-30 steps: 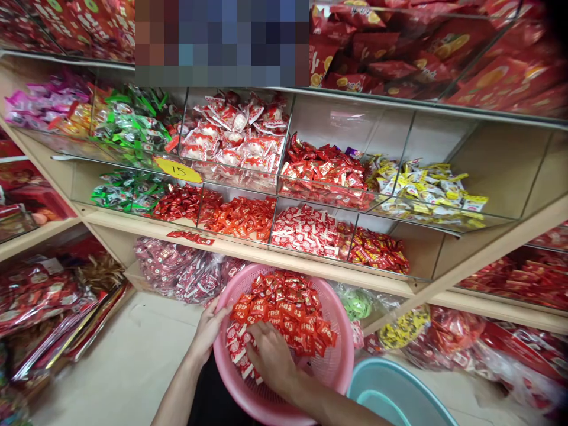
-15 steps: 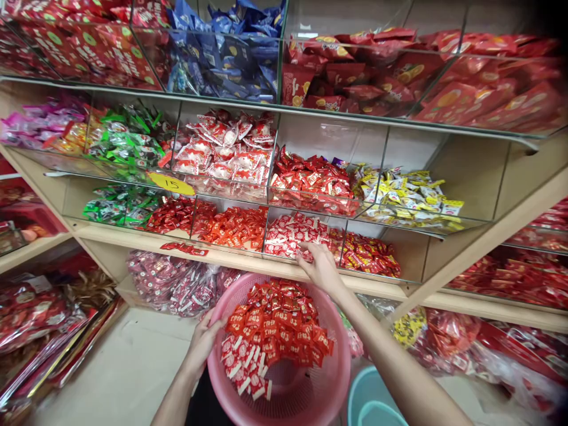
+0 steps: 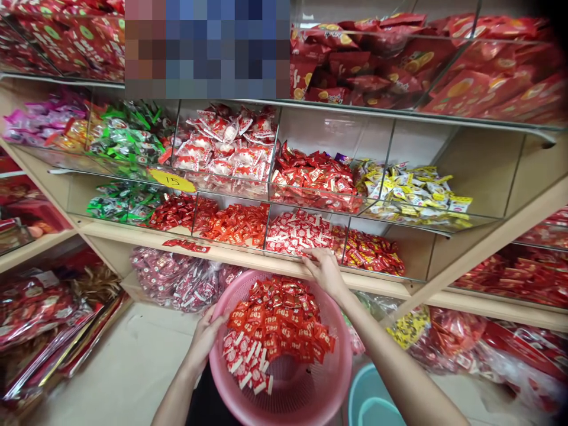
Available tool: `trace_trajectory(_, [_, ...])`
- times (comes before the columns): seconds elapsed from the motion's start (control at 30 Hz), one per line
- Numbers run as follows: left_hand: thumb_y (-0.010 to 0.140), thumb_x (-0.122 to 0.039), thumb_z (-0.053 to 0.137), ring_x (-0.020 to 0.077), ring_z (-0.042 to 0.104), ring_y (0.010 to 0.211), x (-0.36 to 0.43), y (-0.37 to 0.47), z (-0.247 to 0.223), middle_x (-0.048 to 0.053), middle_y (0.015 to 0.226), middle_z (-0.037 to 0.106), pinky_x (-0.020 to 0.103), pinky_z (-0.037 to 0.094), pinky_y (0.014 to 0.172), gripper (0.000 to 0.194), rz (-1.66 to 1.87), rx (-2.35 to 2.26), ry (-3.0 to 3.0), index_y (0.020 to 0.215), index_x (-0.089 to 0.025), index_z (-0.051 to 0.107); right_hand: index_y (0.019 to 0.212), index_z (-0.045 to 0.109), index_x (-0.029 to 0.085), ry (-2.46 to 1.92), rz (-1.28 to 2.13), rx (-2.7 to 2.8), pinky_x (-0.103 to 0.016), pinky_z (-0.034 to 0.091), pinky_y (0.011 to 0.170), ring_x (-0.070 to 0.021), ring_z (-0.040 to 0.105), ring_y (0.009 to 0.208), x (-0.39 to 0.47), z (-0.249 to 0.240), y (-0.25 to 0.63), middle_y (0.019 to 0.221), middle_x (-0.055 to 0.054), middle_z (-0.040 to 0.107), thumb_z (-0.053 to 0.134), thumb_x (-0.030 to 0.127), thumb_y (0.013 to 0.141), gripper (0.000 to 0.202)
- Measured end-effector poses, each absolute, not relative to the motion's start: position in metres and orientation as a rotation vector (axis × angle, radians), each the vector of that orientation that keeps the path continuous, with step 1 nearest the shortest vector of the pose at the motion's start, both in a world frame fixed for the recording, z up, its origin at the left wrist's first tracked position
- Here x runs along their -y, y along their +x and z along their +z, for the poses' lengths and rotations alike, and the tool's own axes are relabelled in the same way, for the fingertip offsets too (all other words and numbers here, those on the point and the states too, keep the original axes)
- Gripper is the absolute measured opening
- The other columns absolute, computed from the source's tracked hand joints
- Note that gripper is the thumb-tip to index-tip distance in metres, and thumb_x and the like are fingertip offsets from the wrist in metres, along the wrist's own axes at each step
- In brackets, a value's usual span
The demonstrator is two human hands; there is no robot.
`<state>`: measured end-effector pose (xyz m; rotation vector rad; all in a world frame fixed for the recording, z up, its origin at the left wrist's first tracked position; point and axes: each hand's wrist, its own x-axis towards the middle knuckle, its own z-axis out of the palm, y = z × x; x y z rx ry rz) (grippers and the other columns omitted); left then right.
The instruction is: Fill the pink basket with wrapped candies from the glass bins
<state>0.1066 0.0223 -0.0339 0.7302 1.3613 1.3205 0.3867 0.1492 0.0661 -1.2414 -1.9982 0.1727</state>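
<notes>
A pink plastic basket (image 3: 344, 378) stands in front of me. My left hand (image 3: 205, 337) holds its left rim, thumb over the edge and fingers outside. Inside lie red-orange wrapped candies (image 3: 279, 319) and, at the lower left, red-and-white wrapped candies (image 3: 246, 361). My right hand (image 3: 326, 272) is over the basket's far rim, by the front of the bottom shelf. Its fingers are stretched apart toward the glass front of a bin of red-and-white candies (image 3: 297, 231), and I see nothing held in them.
Glass-divided bins hold green (image 3: 128, 142), red and yellow wrapped candies (image 3: 421, 192) above. A yellow price tag (image 3: 172, 180) reads 15. A few red candies (image 3: 186, 245) lie on the wooden ledge. Bagged candies (image 3: 173, 281) lie beneath, and a teal basin (image 3: 375, 390) stands right of the basket.
My right hand has drawn back slightly toward me, down from the bin's edge. The view has shifted a little; my left hand keeps its hold on the basket.
</notes>
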Motion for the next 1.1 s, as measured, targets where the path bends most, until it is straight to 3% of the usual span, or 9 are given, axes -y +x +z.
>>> trace_trajectory(0.17, [0.066,-0.032,0.068,0.0276,0.060,0.104,-0.023,0.107,-0.038,0.011,0.114,0.065,0.035,0.047,0.085,0.063,1.343,-1.325,0.736,0.125,-0.016,0.053,0.100,0.066,0.020,-1.144,0.230,1.766,-0.038,0.041,0.084,-0.0225,0.055,0.092,-0.116,0.076,0.369,0.096,-0.008,0.067,0.049,0.038,0.088,0.027])
trace_trajectory(0.33, [0.068,-0.033,0.066,0.0266,0.061,0.103,-0.023,0.106,-0.039,0.010,0.114,0.065,0.033,0.047,0.083,0.058,1.328,-1.342,0.752,0.123,-0.017,0.054,0.097,0.068,0.024,-1.078,0.750,1.837,-0.032,0.044,0.082,-0.0182,0.058,0.090,-0.067,0.042,0.316,0.095,-0.003,0.068,0.052,0.034,0.087,0.022])
trace_trajectory(0.53, [0.068,-0.035,0.067,0.0268,0.060,0.103,-0.021,0.109,-0.036,0.008,0.114,0.065,0.032,0.047,0.082,0.053,1.355,-1.311,0.778,0.117,-0.018,0.059,0.079,0.069,0.018,-1.171,1.116,1.898,-0.021,0.038,0.048,-0.0102,0.049,0.049,-0.051,-0.014,0.267,0.060,0.002,0.061,0.055,0.019,0.080,0.014])
trace_trajectory(0.7, [0.066,-0.035,0.068,0.0266,0.060,0.103,-0.021,0.110,-0.034,0.009,0.112,0.067,0.031,0.046,0.083,0.050,1.365,-1.328,0.780,0.112,-0.018,0.062,0.092,0.067,0.018,-1.269,1.073,1.904,-0.021,0.041,0.052,-0.0118,0.054,0.055,-0.046,-0.022,0.259,0.067,0.001,0.064,0.054,0.016,0.078,0.019])
trace_trajectory(0.87, [0.066,-0.038,0.068,0.0263,0.063,0.095,-0.021,0.109,-0.035,0.009,0.101,0.070,0.034,0.046,0.082,0.051,1.358,-1.295,0.785,0.112,-0.017,0.062,0.080,0.068,0.020,-1.336,0.951,1.974,-0.023,0.044,0.061,-0.0139,0.058,0.063,-0.036,-0.021,0.259,0.071,0.000,0.065,0.053,0.018,0.079,0.015])
trace_trajectory(1.1, [0.068,-0.034,0.067,0.0252,0.062,0.097,-0.020,0.108,-0.039,0.008,0.103,0.070,0.033,0.045,0.084,0.056,1.370,-1.246,0.767,0.122,-0.019,0.057,0.083,0.066,0.021,-1.437,0.833,2.013,-0.025,0.044,0.069,-0.0162,0.061,0.074,-0.034,-0.025,0.252,0.085,-0.003,0.067,0.052,0.021,0.082,0.014])
